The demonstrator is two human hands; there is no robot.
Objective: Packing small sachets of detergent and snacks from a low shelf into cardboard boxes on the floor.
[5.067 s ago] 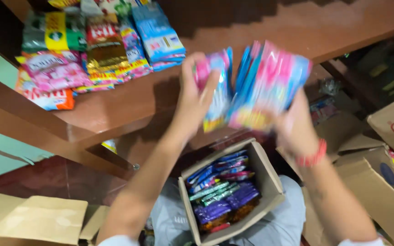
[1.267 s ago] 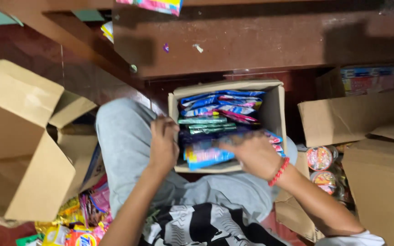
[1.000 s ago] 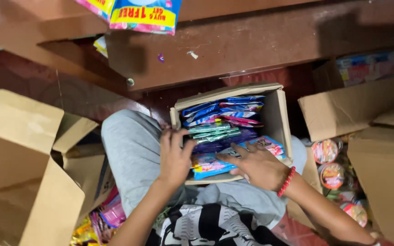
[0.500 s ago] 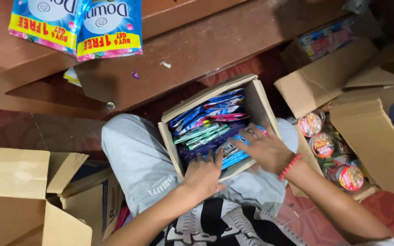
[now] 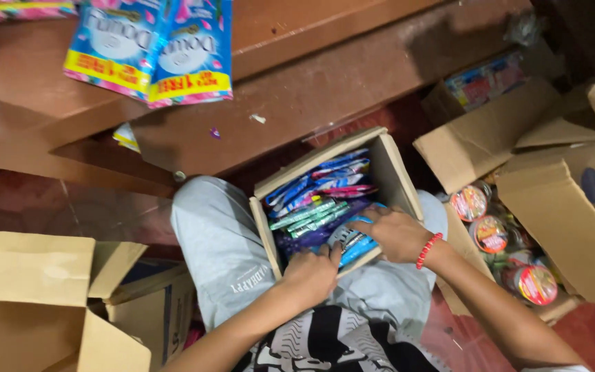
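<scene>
— Cardboard box (image 5: pixel 397 172) on the lap, packed with sachets (image 5: pixel 318 196) standing on edge, blue, green, purple.
— Hands?
— Both in its near end. Left hand (image 5: pixel 311 272) fingers curled on the sachets; right hand (image 5: pixel 395 234), red bracelet, grips a blue pack (image 5: pixel 356 246).
— Around it?
— Brown shelf (image 5: pixel 352 76) above with two blue pouches (image 5: pixel 153 48). Open cartons (image 5: pixel 29 303) left, cups (image 5: pixel 490 231) in cartons right.

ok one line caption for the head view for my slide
Both hands, left and right, dig into a lap-held cardboard box of sachet packs.
</scene>
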